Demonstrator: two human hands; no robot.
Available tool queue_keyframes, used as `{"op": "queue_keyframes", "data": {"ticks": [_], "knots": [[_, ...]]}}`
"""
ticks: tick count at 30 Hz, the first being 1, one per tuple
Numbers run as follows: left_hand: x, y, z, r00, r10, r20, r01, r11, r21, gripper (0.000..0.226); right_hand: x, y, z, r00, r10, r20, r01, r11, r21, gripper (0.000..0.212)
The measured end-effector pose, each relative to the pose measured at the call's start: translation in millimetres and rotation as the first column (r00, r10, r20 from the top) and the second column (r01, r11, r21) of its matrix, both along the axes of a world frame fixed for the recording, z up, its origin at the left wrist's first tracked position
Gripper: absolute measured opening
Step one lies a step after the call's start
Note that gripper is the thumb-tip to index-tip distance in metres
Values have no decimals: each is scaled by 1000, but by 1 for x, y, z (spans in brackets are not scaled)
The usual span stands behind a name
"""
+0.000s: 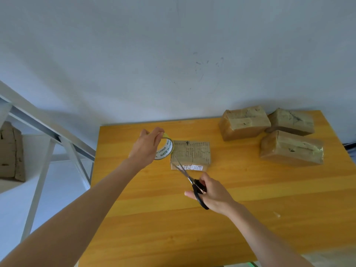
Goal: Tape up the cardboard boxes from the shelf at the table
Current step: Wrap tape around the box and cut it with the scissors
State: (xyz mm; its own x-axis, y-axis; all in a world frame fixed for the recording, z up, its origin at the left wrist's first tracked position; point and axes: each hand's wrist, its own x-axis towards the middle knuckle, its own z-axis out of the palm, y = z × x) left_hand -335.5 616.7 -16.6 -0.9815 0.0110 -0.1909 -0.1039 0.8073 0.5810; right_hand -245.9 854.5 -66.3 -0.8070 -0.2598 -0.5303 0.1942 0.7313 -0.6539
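Here the left grip [146,147] is clenched on a tape roll [166,149], fingers over its top rim, holding it on edge just above the desk [173,218]. The roll's open core faces the camera and shows green "MADE IN CHINA" print on white; its outer band is yellowish. The right grip [213,195] is clenched through the black handles of a pair of scissors [194,185]. The blades slant up and left, and their tips cross the near left corner of a cardboard box [192,153].

That box lies flat near the middle of the desk, towards its far edge, with the roll right against its left end. Whether a strip of tape runs between them cannot be told. The box's long axis runs left to right, parallel to the far edge. Its top is brown, ribbed and scuffed with dark marks, and a white printed label runs along its near side.

Well apart, at the far right corner, three taped boxes [244,124] sit bunched together, glossy and wrinkled. A small pale scrap [277,214] lies near the right edge. Left of the desk stands a white shelf [38,170] holding another worn box [10,151]
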Motion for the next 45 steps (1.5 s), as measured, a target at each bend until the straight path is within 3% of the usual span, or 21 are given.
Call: {"op": "queue_keyframes", "data": {"ticks": [4,11,20,30,32,34,38,42,45], "knots": [[8,-21,-17,997,82,13,-82,996,39,38,10,-1,-13,949,275,-153,-215,922,323,60],[37,-28,-54,963,154,221,-178,979,95,33,14,-15,-45,887,424,-184,-281,810,514,53],[49,-31,-90,963,122,240,-154,981,119,37,12,-21,-53,894,383,-232,-232,840,491,51],[50,-32,-99,956,199,216,-205,979,7,51,8,-17,-51,894,356,-273,-196,857,477,45],[48,-31,-98,951,200,234,-201,979,-19,52,6,-16,-46,852,350,-390,-157,880,448,34],[48,-27,-96,951,178,251,-175,984,-35,55,1,-13,-44,743,324,-586,-81,913,401,25],[52,-19,-94,949,188,253,-188,982,-27,63,-18,-8,-36,573,249,-780,37,944,329,34],[52,-15,-95,948,225,226,-228,974,-10,63,-37,-2,-32,548,139,-825,140,957,254,41],[53,-8,-92,950,236,205,-243,970,9,58,-53,1,-30,635,82,-768,176,953,247,55]]}}
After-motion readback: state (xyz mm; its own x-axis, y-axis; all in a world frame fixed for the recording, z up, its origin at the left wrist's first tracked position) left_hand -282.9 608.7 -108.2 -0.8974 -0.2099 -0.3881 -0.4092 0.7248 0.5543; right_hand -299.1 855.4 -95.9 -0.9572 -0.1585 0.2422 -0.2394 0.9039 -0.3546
